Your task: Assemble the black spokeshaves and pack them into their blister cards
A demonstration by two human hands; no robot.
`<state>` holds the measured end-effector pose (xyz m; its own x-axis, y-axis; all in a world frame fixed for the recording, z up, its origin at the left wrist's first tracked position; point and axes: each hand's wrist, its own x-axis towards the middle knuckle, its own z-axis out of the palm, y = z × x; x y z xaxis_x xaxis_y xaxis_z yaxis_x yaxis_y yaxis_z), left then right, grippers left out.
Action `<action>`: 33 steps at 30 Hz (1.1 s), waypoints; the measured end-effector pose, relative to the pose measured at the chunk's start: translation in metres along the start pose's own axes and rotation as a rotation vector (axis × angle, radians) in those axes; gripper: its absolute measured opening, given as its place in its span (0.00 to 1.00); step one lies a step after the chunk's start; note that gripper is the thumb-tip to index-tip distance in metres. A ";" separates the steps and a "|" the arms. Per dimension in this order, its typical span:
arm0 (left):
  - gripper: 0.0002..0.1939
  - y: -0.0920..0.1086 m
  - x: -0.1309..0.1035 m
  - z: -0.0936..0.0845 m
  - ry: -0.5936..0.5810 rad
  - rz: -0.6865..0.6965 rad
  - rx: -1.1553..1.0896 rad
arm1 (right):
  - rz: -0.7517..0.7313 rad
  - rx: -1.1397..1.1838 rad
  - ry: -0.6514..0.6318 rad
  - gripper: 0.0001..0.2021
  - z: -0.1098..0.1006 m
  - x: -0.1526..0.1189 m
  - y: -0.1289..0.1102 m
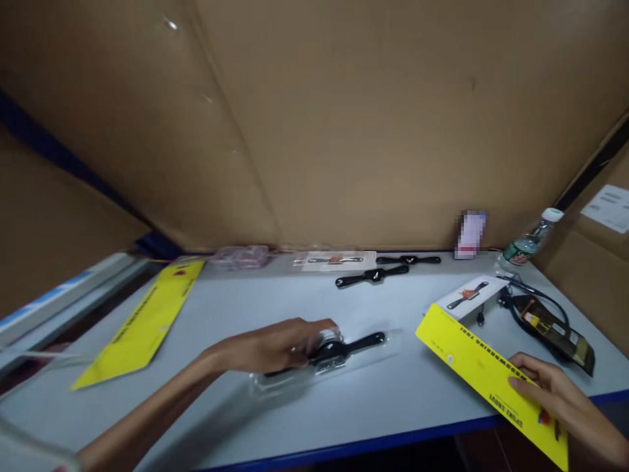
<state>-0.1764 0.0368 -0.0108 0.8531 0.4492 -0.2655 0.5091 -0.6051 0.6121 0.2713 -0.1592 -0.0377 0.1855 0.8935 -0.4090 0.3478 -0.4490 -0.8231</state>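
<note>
Apparently handling packaging: with the left hand (pixel 280 344), clasping a glossy black two-handled tool (pixel 363 344) within a clear plastic tray (pixel 339 368) over the pale grey table (pixel 255 295); with the right hand (pixel 555 387), pinching a long yellow printed card (pixel 472 370). Seems to call next for steady holds. Cannot clearly see the tool's hand-covered left end.

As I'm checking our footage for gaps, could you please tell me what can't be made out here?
All in the head view:
- Black tool: partly covered by the left hand.
- Yellow card: partly covered by the right hand; its finest print is too small.
- Phone-like object: pixelated.
- Clear packs: contents blurred.
</note>
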 end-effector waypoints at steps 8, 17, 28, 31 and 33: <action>0.32 -0.019 -0.008 0.013 0.112 -0.122 0.102 | -0.044 0.133 -0.044 0.23 0.022 -0.006 -0.009; 0.30 -0.022 -0.021 0.023 0.296 -0.113 0.297 | -0.102 0.561 0.090 0.21 0.054 0.010 -0.028; 0.42 -0.015 -0.027 0.061 0.569 -0.112 0.611 | -0.049 -0.105 0.131 0.30 0.006 -0.009 0.002; 0.46 -0.019 -0.038 0.070 0.579 -0.132 0.617 | -0.131 -0.227 0.096 0.28 0.010 -0.004 -0.002; 0.45 -0.016 -0.043 0.075 0.614 -0.137 0.620 | -0.299 -0.355 0.186 0.23 0.013 -0.006 -0.008</action>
<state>-0.2121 -0.0225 -0.0652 0.6588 0.7098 0.2495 0.7247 -0.6877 0.0428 0.2552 -0.1611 -0.0339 0.1791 0.9812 -0.0715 0.6963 -0.1778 -0.6954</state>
